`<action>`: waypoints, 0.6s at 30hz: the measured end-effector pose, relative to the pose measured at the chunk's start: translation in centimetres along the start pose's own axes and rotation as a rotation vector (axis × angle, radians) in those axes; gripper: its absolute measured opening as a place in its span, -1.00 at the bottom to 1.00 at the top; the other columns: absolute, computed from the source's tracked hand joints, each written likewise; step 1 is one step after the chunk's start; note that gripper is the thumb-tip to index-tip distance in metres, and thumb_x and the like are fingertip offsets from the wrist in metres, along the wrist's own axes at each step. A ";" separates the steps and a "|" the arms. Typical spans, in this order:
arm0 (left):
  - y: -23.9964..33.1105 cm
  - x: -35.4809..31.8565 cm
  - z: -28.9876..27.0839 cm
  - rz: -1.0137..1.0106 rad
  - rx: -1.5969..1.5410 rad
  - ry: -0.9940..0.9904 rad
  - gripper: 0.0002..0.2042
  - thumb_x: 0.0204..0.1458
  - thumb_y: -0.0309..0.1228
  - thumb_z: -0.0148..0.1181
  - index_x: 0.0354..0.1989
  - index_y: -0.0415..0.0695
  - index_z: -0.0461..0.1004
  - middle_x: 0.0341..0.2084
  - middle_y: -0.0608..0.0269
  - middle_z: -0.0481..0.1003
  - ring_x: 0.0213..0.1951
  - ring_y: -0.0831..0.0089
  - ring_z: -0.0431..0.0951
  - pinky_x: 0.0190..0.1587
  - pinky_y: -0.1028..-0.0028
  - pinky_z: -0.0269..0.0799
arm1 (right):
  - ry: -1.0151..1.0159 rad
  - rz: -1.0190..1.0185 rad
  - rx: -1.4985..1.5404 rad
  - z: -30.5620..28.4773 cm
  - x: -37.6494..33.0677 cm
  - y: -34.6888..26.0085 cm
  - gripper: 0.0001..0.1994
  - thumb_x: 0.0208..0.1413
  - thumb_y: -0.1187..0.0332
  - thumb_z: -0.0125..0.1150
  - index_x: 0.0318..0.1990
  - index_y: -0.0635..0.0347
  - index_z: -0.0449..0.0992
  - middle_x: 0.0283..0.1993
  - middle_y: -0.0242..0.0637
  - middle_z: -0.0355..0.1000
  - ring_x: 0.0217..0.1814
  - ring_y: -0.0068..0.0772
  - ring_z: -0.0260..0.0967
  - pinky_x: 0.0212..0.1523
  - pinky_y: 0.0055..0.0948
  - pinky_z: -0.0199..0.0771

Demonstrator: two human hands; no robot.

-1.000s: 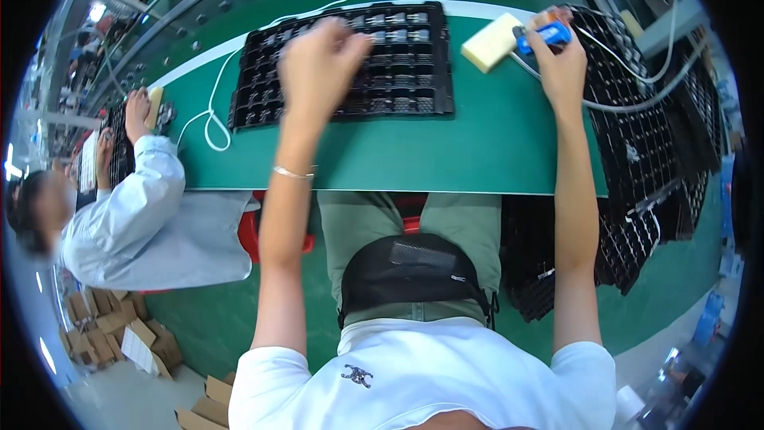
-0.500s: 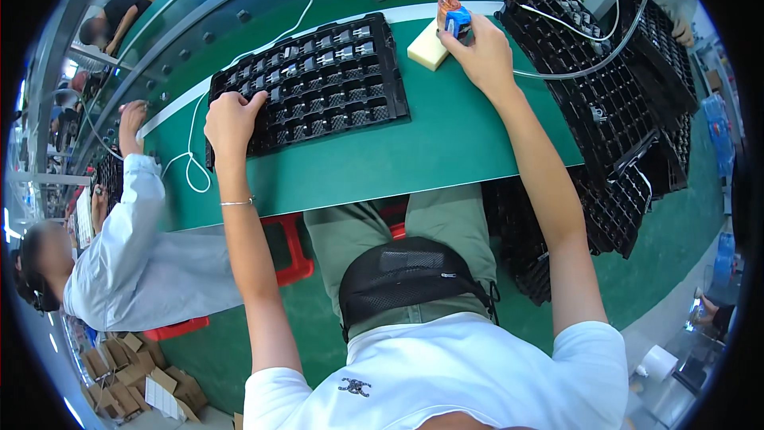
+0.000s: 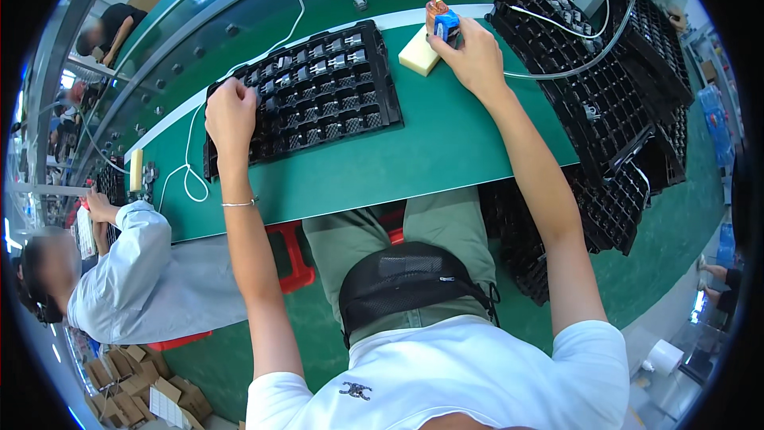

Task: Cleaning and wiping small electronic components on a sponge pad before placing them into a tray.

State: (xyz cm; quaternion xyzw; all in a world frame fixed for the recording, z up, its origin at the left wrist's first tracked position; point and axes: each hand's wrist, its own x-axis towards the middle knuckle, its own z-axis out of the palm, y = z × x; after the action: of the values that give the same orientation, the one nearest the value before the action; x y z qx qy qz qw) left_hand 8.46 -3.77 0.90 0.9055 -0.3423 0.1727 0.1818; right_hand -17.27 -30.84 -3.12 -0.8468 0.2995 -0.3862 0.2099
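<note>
My left hand (image 3: 230, 118) is closed at the left end of a black compartment tray (image 3: 326, 128). Its fingertips are pressed together over the compartments, and whatever they hold is hidden. Small metal-and-black parts (image 3: 320, 66) sit in the tray's far rows, while many nearer pockets show bare patterned bottoms. In my right hand (image 3: 476, 56) is a small blue object with a copper-brown top (image 3: 443, 22), gripped between thumb and fingers. Right below it, a pale yellow sponge block (image 3: 418, 54) lies on the green table (image 3: 358, 161).
Beyond the table runs a green conveyor (image 3: 322, 0) carrying scattered small parts. Stacked black trays (image 3: 585, 95) lean at the right, crossed by a clear hose (image 3: 569, 76). A white cord (image 3: 189, 169) loops at the left. A co-worker in a pale sleeve (image 3: 143, 231) sits close on my left.
My left hand's thumb and fingers have closed together at the tray. My right hand still holds the blue-and-copper object. The co-worker's raised hand has come down from beside the conveyor.
</note>
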 end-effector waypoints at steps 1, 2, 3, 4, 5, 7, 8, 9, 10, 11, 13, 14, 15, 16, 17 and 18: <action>0.5 0.5 0.2 0.050 -0.076 0.033 -0.80 -0.02 -0.31 0.21 -0.48 -0.22 0.48 -0.51 0.06 0.57 -0.46 0.17 0.57 -0.42 0.30 0.41 | -0.003 0.009 0.005 -0.1 0.0 0.1 -0.59 -0.05 0.05 0.29 -0.25 0.27 0.51 -0.44 -0.18 0.39 -0.45 -0.18 0.35 -0.40 -0.24 0.32; 1.3 1.1 0.6 0.052 -0.083 0.031 -0.80 -0.02 -0.31 0.21 -0.48 -0.22 0.48 -0.51 0.06 0.57 -0.46 0.17 0.57 -0.42 0.30 0.41 | -0.002 0.010 -0.001 -0.3 0.0 0.2 -0.59 -0.05 0.05 0.29 -0.25 0.27 0.51 -0.44 -0.18 0.39 -0.45 -0.18 0.35 -0.40 -0.24 0.32; 2.1 1.8 0.5 0.049 -0.317 0.005 -0.81 0.03 -0.34 0.16 -0.45 -0.23 0.46 -0.52 0.07 0.56 -0.46 0.24 0.58 -0.42 0.33 0.42 | 0.000 0.015 0.008 -0.2 0.0 -0.1 -0.59 -0.05 0.05 0.29 -0.25 0.27 0.51 -0.45 -0.18 0.39 -0.45 -0.17 0.34 -0.40 -0.24 0.31; 2.9 2.2 0.5 0.045 -0.553 -0.021 -0.82 0.09 -0.38 0.11 -0.43 -0.25 0.45 -0.52 0.07 0.55 -0.46 0.31 0.58 -0.43 0.37 0.43 | 0.002 0.018 0.017 -0.2 0.1 -0.3 -0.59 -0.06 0.06 0.29 -0.25 0.27 0.51 -0.45 -0.18 0.39 -0.46 -0.16 0.34 -0.41 -0.23 0.31; 5.0 2.3 0.3 -0.032 -0.752 -0.095 -0.83 0.14 -0.38 0.06 -0.36 -0.25 0.42 -0.50 0.08 0.56 -0.49 0.39 0.56 -0.49 0.45 0.40 | 0.001 0.019 0.008 -0.3 0.1 -0.2 -0.59 -0.06 0.06 0.29 -0.25 0.27 0.51 -0.45 -0.18 0.39 -0.46 -0.16 0.34 -0.41 -0.23 0.31; 8.3 2.2 0.0 -0.128 -1.163 -0.275 -0.84 0.21 -0.37 0.00 -0.27 -0.23 0.36 -0.45 0.06 0.56 -0.57 0.50 0.51 -0.59 0.59 0.31 | -0.030 0.042 -0.012 -0.3 0.2 -0.3 -0.59 -0.11 0.09 0.29 -0.22 0.26 0.51 -0.42 -0.15 0.44 -0.42 -0.13 0.40 -0.36 -0.24 0.37; 9.3 2.4 0.0 -0.141 -1.377 -0.378 -0.83 0.24 -0.35 -0.02 -0.23 -0.22 0.33 -0.41 0.03 0.56 -0.61 0.51 0.48 -0.63 0.63 0.27 | -0.033 0.029 -0.010 -0.3 0.4 -0.5 -0.59 -0.11 0.09 0.29 -0.22 0.26 0.51 -0.42 -0.15 0.44 -0.42 -0.13 0.40 -0.36 -0.24 0.37; 10.0 2.5 0.8 -0.182 -1.535 -0.417 -0.83 0.25 -0.34 -0.04 -0.24 -0.20 0.31 -0.41 0.04 0.55 -0.61 0.52 0.42 -0.62 0.63 0.25 | -0.040 0.038 0.004 -0.2 0.6 -0.8 -0.58 -0.13 0.11 0.29 -0.18 0.24 0.52 -0.39 -0.13 0.47 -0.38 -0.11 0.43 -0.31 -0.25 0.40; 10.3 2.4 2.0 -0.221 -1.692 -0.454 -0.84 0.26 -0.33 -0.05 -0.25 -0.19 0.30 -0.41 0.04 0.53 -0.62 0.54 0.37 -0.62 0.62 0.24 | -0.047 0.047 0.018 0.0 0.8 -1.2 -0.56 -0.16 0.13 0.29 -0.14 0.22 0.52 -0.36 -0.10 0.50 -0.35 -0.09 0.47 -0.27 -0.26 0.44; 10.6 2.4 3.6 -0.318 -1.806 -0.494 -0.81 0.26 -0.32 -0.06 -0.25 -0.20 0.31 -0.38 0.04 0.52 -0.59 0.51 0.38 -0.60 0.62 0.23 | -0.088 0.094 -0.009 -0.1 1.1 -1.4 -0.50 -0.19 0.13 0.28 -0.05 0.17 0.53 -0.32 -0.05 0.53 -0.28 -0.07 0.51 -0.19 -0.27 0.48; 10.2 2.0 6.1 -0.416 -1.970 -0.550 -0.81 0.25 -0.33 -0.06 -0.27 -0.21 0.36 -0.44 0.10 0.49 -0.59 0.47 0.39 -0.59 0.57 0.24 | -0.105 0.070 -0.031 0.5 2.4 -0.8 -0.49 -0.19 0.12 0.28 -0.03 0.17 0.52 -0.33 -0.04 0.52 -0.28 -0.06 0.51 -0.18 -0.26 0.47; 10.8 1.5 6.9 -0.503 -2.000 -0.552 -0.81 0.24 -0.34 -0.05 -0.28 -0.22 0.39 -0.49 0.12 0.48 -0.61 0.45 0.39 -0.60 0.55 0.24 | -0.125 0.073 -0.061 0.8 3.1 -0.1 -0.47 -0.19 0.12 0.27 -0.02 0.16 0.52 -0.34 -0.04 0.52 -0.29 -0.05 0.51 -0.18 -0.25 0.47; 10.9 1.1 7.0 -0.457 -2.036 -0.630 -0.78 0.25 -0.34 -0.07 -0.26 -0.25 0.41 -0.48 0.11 0.48 -0.60 0.45 0.38 -0.59 0.55 0.24 | -0.164 0.179 0.025 0.7 4.3 -0.3 -0.50 -0.21 0.11 0.28 -0.07 0.18 0.53 -0.37 -0.02 0.52 -0.29 -0.04 0.51 -0.17 -0.25 0.47; 11.0 0.9 7.2 -0.419 -2.025 -0.630 -0.77 0.27 -0.33 -0.09 -0.22 -0.27 0.40 -0.44 0.07 0.47 -0.58 0.45 0.39 -0.58 0.56 0.25 | -0.168 0.181 0.018 1.3 5.5 0.3 -0.50 -0.21 0.11 0.28 -0.07 0.18 0.53 -0.37 -0.02 0.52 -0.29 -0.04 0.51 -0.17 -0.25 0.47; 10.8 0.9 7.3 -0.451 -2.079 -0.658 -0.76 0.28 -0.32 -0.09 -0.18 -0.28 0.39 -0.41 0.06 0.46 -0.57 0.45 0.38 -0.57 0.56 0.27 | -0.119 0.100 -0.003 2.1 6.9 1.4 -0.52 -0.21 0.10 0.29 -0.11 0.19 0.54 -0.37 -0.02 0.52 -0.30 -0.03 0.51 -0.17 -0.25 0.47; 10.2 1.0 7.4 -0.483 -2.131 -0.684 -0.75 0.28 -0.31 -0.10 -0.15 -0.28 0.37 -0.38 0.05 0.46 -0.57 0.46 0.38 -0.56 0.57 0.28 | -0.072 0.016 -0.022 2.9 8.3 2.3 -0.53 -0.22 0.09 0.30 -0.16 0.20 0.55 -0.38 -0.01 0.52 -0.30 -0.02 0.51 -0.17 -0.26 0.47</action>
State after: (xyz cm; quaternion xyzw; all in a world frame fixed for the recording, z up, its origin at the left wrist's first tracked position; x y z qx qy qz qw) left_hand 3.61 -14.79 -3.02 0.3327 -0.1635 -0.4999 0.7828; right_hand -11.53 -37.72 -1.87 -0.8600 0.3027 -0.3507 0.2141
